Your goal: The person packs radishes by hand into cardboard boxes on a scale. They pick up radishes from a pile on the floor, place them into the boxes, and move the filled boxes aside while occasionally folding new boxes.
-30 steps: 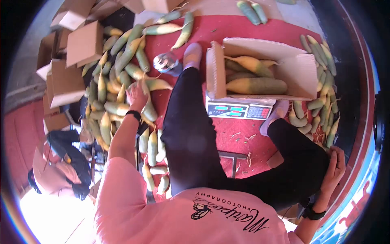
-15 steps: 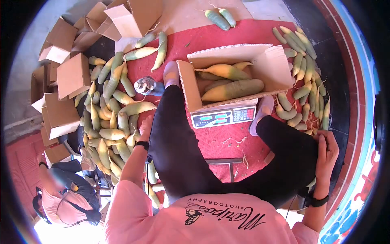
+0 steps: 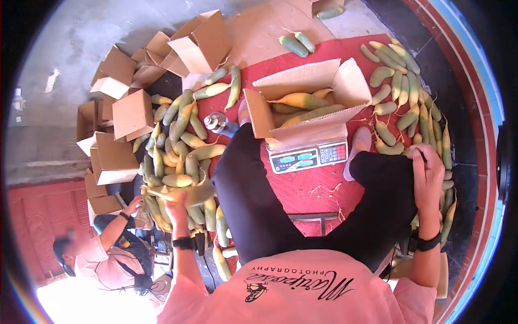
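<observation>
My left hand (image 3: 176, 211) is closed round a long green radish (image 3: 194, 194), blurred by motion, above the left radish pile (image 3: 178, 181). My right hand (image 3: 429, 175) rests by my right knee with fingers loosely bent and a gap between them; I see nothing in it. Between my feet, an open cardboard box (image 3: 259, 114) sits on a digital scale (image 3: 307, 156) with a lit display. Inside the box lie several yellow-and-green radishes (image 3: 302, 101), partly hidden by its front wall.
More radishes (image 3: 407, 92) lie along the right side, and two (image 3: 298, 43) beyond the box. A metallic bottle (image 3: 220, 124) stands by my left foot. Open cardboard boxes (image 3: 132, 116) line the far left. Another person (image 3: 102, 254) sits at lower left, one arm toward the pile.
My left hand has moved from beside my left knee onto the pile and taken hold of a radish. My right hand has shifted slightly up by the knee. The camera view has turned.
</observation>
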`<state>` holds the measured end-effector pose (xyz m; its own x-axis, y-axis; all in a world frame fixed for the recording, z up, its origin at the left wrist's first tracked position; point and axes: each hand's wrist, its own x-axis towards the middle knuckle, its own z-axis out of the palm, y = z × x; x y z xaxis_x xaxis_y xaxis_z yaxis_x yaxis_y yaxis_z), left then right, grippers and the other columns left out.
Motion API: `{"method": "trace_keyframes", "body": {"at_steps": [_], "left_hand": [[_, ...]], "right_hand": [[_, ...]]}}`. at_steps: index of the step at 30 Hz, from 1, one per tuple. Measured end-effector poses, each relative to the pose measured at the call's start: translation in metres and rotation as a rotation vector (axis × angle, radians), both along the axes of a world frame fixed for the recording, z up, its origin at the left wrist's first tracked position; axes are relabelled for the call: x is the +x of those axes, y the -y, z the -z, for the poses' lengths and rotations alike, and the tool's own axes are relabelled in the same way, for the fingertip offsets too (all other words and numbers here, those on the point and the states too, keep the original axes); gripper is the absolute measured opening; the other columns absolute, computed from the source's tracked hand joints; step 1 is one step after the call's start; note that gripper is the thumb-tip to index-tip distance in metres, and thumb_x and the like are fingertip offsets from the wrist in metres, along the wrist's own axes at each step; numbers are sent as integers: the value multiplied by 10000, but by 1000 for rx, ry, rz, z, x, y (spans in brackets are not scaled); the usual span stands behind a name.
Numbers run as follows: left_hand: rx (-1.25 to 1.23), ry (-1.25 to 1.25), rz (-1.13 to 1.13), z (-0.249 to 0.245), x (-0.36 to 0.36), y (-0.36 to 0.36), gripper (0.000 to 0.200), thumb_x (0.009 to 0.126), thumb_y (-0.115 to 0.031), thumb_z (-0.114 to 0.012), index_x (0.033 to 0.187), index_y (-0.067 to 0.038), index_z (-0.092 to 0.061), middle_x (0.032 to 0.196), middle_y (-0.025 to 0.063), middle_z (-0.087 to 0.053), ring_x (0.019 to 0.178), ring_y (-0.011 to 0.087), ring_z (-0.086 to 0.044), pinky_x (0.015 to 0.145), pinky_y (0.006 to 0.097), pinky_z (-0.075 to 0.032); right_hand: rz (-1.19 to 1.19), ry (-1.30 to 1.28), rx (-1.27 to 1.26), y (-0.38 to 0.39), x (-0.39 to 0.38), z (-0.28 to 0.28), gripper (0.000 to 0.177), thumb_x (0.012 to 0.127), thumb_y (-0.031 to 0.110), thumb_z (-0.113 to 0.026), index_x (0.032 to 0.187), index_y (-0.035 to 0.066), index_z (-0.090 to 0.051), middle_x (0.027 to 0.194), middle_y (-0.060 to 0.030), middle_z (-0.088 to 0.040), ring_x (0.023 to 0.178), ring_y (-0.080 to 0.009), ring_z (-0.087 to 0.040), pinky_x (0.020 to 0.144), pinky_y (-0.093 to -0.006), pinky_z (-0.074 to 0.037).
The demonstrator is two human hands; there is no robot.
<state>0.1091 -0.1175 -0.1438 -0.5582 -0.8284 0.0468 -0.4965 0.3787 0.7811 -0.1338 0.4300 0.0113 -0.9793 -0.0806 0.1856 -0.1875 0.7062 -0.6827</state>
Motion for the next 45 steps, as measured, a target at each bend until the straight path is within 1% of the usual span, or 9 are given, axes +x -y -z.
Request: {"method": "trace_keyframes", "body": {"at_steps": [6,9,15,17,25,29,40,43,45], "left_hand": [[196,-454,-38,-173,-70,-63,385,828,-236,-677,1076,27,-542,1015,117,-609,880,179,-603,756,288,-481],[362,-609,129,-195,-110,-67,413,882,-259,-602,1151,40,-511,1118,155,-579,1021,243,-578,863,370,-489],[683,-513,350,-165,-231,-133,354,879,-213,-610,1128,23,-526,1098,139,-596,1033,244,-576,867,373,-495],[548,-350,478,-148,-265,-169,304,845,-166,-645,1083,-14,-532,1034,93,-598,896,213,-613,749,351,-520],[1051,-247,394,-56,-338,-217,308,855,-179,-607,1097,-22,-497,1046,135,-578,938,254,-598,786,399,-526],[905,81,365,-40,-324,-207,303,906,-218,-505,1119,-3,-476,1146,158,-509,1022,301,-554,916,436,-458],[585,60,797,-122,-259,-174,237,912,-186,-524,1075,-30,-596,1066,66,-618,983,151,-602,827,289,-478],[352,151,713,-136,-229,-152,191,887,-151,-543,1029,-53,-625,1105,101,-611,1030,211,-592,869,338,-464],[-489,31,850,-136,-208,-132,217,887,-98,-527,1068,-3,-597,1254,163,-523,1113,259,-545,911,327,-439]], "right_hand": [[-46,-38,-50,-6,1,8,144,870,105,-529,874,-27,-586,767,-129,-601,686,-220,-577,669,-310,-458],[-41,-55,-110,-8,4,9,131,862,91,-541,877,-30,-588,773,-137,-601,688,-221,-579,663,-300,-459],[-40,-115,-150,-20,8,10,115,851,64,-540,861,-44,-577,770,-157,-585,686,-260,-570,662,-324,-454],[-7,-100,-161,-24,8,8,112,844,62,-544,857,-45,-577,767,-164,-582,694,-290,-565,671,-340,-451],[42,-14,-212,-30,6,8,106,835,45,-542,863,-52,-573,759,-166,-578,705,-288,-562,675,-330,-442],[47,40,-266,-30,3,9,114,851,54,-534,868,-51,-574,741,-141,-569,690,-230,-539,669,-303,-429],[6,25,-175,-22,5,13,174,906,113,-497,893,-44,-570,756,-83,-570,735,-147,-526,709,-263,-423],[0,11,-160,-21,7,12,182,911,118,-491,896,-44,-573,760,-87,-573,737,-148,-529,715,-262,-426],[6,11,-137,-21,7,13,192,914,124,-487,906,-44,-579,769,-95,-586,744,-144,-539,719,-259,-428]]}}
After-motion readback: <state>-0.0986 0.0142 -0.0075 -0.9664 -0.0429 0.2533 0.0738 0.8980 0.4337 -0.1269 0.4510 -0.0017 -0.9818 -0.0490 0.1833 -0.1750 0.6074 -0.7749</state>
